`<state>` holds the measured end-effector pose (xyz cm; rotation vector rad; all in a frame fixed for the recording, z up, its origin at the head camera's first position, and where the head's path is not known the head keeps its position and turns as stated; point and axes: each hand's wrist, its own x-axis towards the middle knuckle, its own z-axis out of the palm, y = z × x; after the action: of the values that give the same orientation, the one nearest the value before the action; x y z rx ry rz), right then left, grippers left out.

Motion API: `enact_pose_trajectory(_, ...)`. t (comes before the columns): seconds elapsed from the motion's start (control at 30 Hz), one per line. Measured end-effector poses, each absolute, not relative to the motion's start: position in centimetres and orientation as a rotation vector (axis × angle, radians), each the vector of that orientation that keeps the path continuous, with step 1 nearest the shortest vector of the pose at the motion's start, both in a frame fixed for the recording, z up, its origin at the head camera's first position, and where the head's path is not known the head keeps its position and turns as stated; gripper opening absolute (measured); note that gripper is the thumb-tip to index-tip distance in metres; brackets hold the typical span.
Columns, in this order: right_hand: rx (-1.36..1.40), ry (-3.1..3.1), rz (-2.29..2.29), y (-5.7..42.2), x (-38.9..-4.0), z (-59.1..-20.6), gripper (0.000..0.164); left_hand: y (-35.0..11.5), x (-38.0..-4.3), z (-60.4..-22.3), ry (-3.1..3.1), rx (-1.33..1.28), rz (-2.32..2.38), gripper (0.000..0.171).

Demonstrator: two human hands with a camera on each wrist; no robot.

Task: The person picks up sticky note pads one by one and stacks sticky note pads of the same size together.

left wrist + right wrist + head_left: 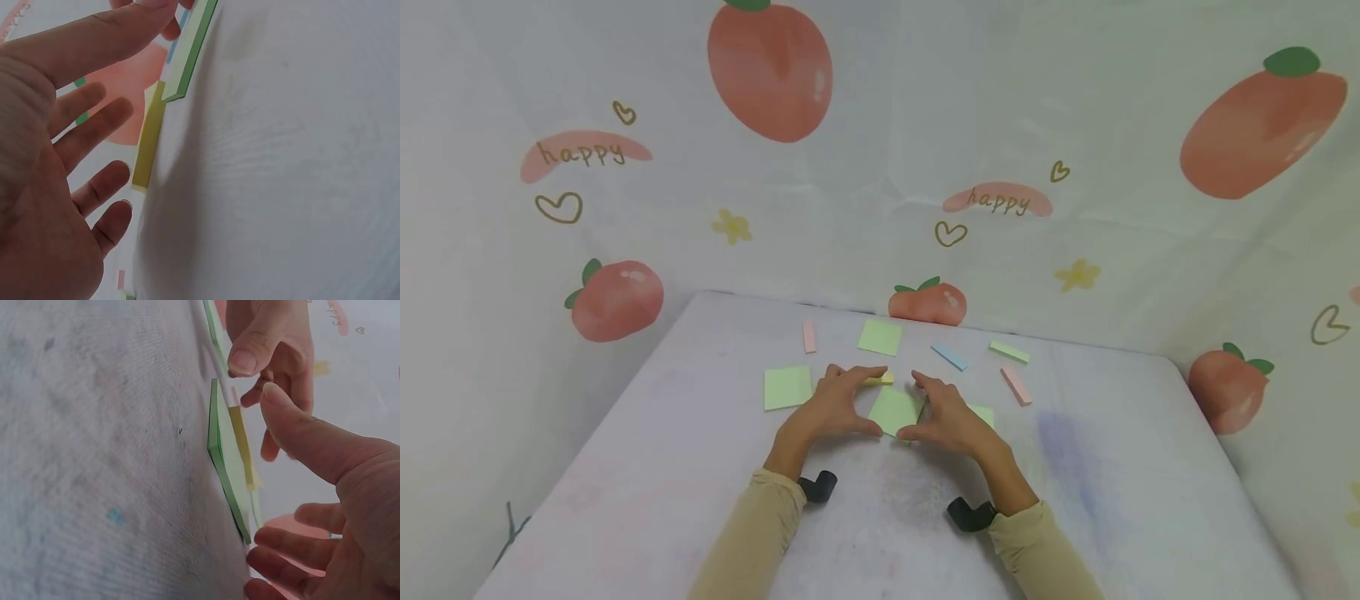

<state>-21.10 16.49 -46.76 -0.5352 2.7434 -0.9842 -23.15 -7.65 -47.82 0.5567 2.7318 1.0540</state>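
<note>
A light green square pad (895, 410), like a pad of sticky notes, lies on the table between the two hands. My left hand (837, 405) is at its left, thumb and fingers spread apart with nothing held. At its right is my right hand (953, 418), also curved loosely around a gap; whether its fingertips touch the pad I cannot tell. A yellow strip (149, 140) lies just behind the pad, partly covered by the left fingers in the head view. Another green pad (983, 413) shows partly behind the right hand. In the right wrist view, the middle pad (228, 465) has visible thickness.
Green pads lie at the left (787, 388) and back (880, 337). Around them are a pink strip (808, 337), a blue strip (949, 357), a green strip (1009, 352) and another pink strip (1016, 386). A printed cloth wall (850, 217) stands behind the table.
</note>
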Motion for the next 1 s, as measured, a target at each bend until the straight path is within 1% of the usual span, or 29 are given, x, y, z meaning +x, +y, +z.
enact_pose_trajectory(0.17,-0.548,2.755,-0.966,16.3,-21.1,-46.9,0.101,-7.6,-23.1,-48.0,2.717,0.578,1.022,0.09)
enact_pose_trajectory(0.5,-0.562,2.824,-0.852,15.7,-21.0,-47.3,0.102,-7.3,-23.3,-48.3,2.708,0.633,1.04,0.088)
enact_pose_trajectory(0.8,-0.51,2.836,-0.845,15.5,-20.5,-47.4,0.093,-7.1,-23.3,-48.7,2.717,0.626,0.998,0.087)
enact_pose_trajectory(1.0,-0.549,2.809,-0.884,15.5,-20.7,-47.4,0.091,-7.1,-23.3,-48.4,2.723,0.615,0.992,0.088)
